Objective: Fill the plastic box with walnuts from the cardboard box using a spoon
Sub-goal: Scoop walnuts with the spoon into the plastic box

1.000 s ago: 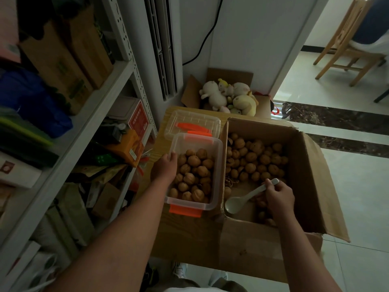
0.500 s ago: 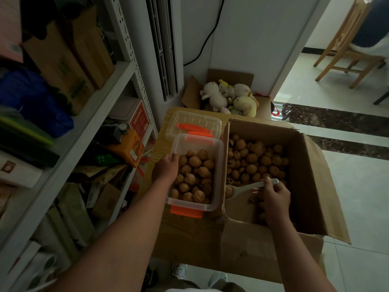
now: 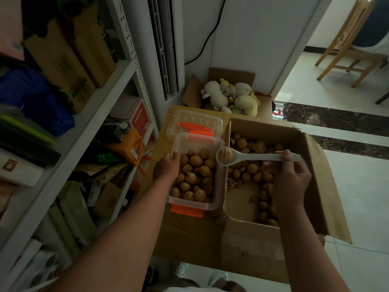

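The shelving [image 3: 101, 87] fills my left side. Its upper and lower ends are cut off by the frame, and the goods on it sit in deep shadow. A red carton [image 3: 140, 119] there bears white writing too small for me to read, and the pale label on the orange carton [image 3: 132, 147] below it is just as illegible.

The cardboard box [image 3: 315, 190] stands open on my right. My right forearm hides part of its near wall, and the loose walnuts [image 3: 252, 168] lie mostly toward its far half.

The plastic box [image 3: 220, 194] sits just left of it and touches its wall. It is heaped with walnuts, and an orange clasp shows at each end. Its clear lid [image 3: 193, 120] lies just beyond it, partly covered by the box's far edge.

My left hand [image 3: 168, 166] grips the box's left wall, fingertips curled over the rim. My right hand [image 3: 291, 180] pinches the handle of the spoon [image 3: 254, 157]; its fingers cover the middle of the handle.

The spoon is level above the seam between the two boxes, and its bowl is over the plastic box's right rim. A single walnut [image 3: 225, 155] rests in the bowl.
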`<state>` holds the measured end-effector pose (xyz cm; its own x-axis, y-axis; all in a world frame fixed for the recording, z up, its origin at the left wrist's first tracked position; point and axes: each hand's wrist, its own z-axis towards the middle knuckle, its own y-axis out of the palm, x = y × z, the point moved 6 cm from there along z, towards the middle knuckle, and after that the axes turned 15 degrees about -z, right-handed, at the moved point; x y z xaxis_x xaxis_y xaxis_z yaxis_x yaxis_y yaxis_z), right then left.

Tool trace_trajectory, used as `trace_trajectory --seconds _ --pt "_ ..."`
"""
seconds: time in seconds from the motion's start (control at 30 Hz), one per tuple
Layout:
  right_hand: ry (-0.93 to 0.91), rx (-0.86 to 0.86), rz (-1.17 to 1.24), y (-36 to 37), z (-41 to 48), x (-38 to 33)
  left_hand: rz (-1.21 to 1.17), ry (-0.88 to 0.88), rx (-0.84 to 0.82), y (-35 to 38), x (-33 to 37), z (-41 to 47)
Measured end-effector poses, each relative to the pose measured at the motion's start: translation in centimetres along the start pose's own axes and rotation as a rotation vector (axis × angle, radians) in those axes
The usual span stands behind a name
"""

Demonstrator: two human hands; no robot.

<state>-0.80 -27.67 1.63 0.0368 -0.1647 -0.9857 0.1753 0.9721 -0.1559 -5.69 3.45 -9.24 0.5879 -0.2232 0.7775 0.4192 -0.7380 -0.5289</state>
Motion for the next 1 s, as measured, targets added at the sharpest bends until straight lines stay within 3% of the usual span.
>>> trace_trajectory --seconds 0.2,0.4,0.53,0.6,0.77,1.0 --pt "-0.251 -0.239 -0.097 3.7 -1.6 -1.4 0.006 0.005 -0.006 -0.1 0.1 -0.1" --pt "-0.350 -0.003 -0.233 0.1 0.8 0.2 -0.007 -0.001 -0.009 0.0 0.1 0.0" --pt "-0.447 0.126 -0.561 -2.9 2.0 1.3 0.004 -0.001 -0.007 0.0 0.2 0.0" --pt "-0.471 0.091 -0.769 -3.5 2.3 2.2 -0.001 -0.004 -0.007 0.0 0.1 0.0" --pt "-0.318 -0.163 -1.011 -2.8 1.7 5.1 -0.010 -0.004 0.001 0.1 0.1 0.1" --pt "-0.281 -0.030 -1.145 -4.3 2.5 6.2 0.018 0.000 0.005 0.1 -0.1 0.2"
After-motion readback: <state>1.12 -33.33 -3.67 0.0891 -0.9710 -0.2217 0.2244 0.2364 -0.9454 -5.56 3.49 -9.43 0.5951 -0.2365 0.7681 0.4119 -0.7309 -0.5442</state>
